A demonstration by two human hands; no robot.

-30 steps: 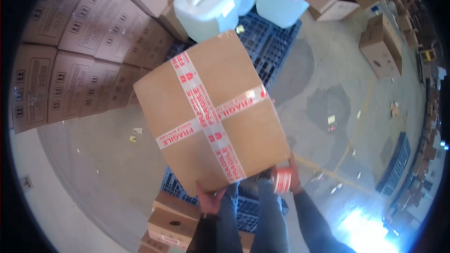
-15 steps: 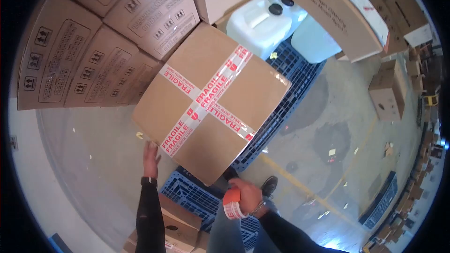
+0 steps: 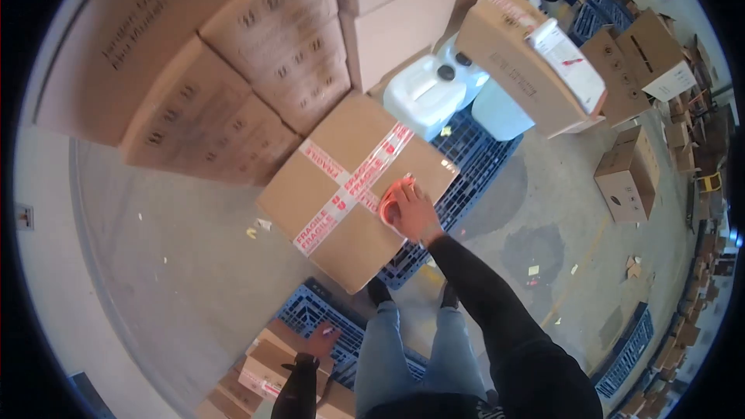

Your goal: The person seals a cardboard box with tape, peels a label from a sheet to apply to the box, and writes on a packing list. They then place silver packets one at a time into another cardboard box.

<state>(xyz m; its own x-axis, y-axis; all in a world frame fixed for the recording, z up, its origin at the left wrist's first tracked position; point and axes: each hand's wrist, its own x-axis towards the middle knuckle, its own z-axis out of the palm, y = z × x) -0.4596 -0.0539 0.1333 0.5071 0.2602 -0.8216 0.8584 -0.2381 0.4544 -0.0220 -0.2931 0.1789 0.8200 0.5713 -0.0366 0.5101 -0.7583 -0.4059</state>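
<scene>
- Box (image 3: 357,237) lies flat on a blue pallet (image 3: 487,157), one corner reaching out past the edge towards the floor (image 3: 213,225); its top is crossed by two bands of red and white FRAGILE tape (image 3: 378,161).
- The person's right hand (image 3: 417,213) is over the right part of that top, arm stretched well forward, fingers curled round a red roll (image 3: 386,203) and gripping it. The roll sits at one band, near the crossing; I can't tell how hard it presses.
- The left hand (image 3: 320,340) is down low, well apart from the box, by a second pallet (image 3: 301,306) and some small cartons (image 3: 268,353). Its fingers are bent, with something small and pale at the tips; whether they pinch it I can't tell.
- Both legs (image 3: 384,349), in jeans, stand between the box and me, feet near its lower corner.
- Stacked boxes (image 3: 291,58) rise just beyond the left side of the box.
- White jugs (image 3: 423,97) with black caps stand on the pallet behind it, next to a big carton (image 3: 508,66) carrying a sheet (image 3: 573,66).
- Off to the right, an open carton (image 3: 627,178) rests on the floor.
</scene>
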